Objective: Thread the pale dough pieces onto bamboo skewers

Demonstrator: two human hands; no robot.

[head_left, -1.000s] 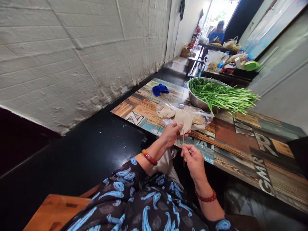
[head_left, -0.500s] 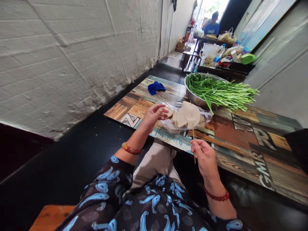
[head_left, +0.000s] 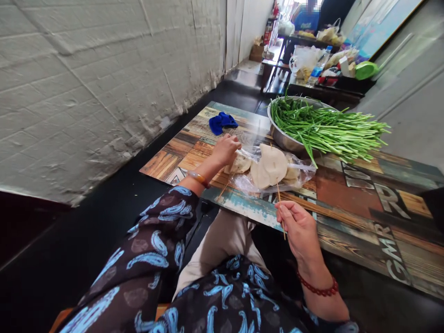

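Observation:
My right hand (head_left: 299,226) pinches the lower part of a thin wooden skewer (head_left: 280,196). The skewer runs up through a pale, flat, floppy slice (head_left: 273,163), and its tip shows above. Beneath that slice, more pale pieces (head_left: 292,173) lie on a clear plastic bag (head_left: 308,175). My left hand (head_left: 226,149) is at the bag's left side with fingers curled down, beside a pale piece (head_left: 241,163); what the fingertips grip is hidden. Another thin stick (head_left: 224,190) pokes out below that piece.
A metal bowl (head_left: 277,132) heaped with long green stalks (head_left: 333,134) stands behind the bag. A blue cloth (head_left: 222,123) lies at the far left of the patterned table (head_left: 350,196). Beyond is a cluttered table with a bottle (head_left: 319,67); a person in blue (head_left: 305,22) is behind it.
My left hand has moved slightly up and its fingers have curled downward at the bag's left side. My right hand still holds the skewer with the slice. The view has tilted a little.

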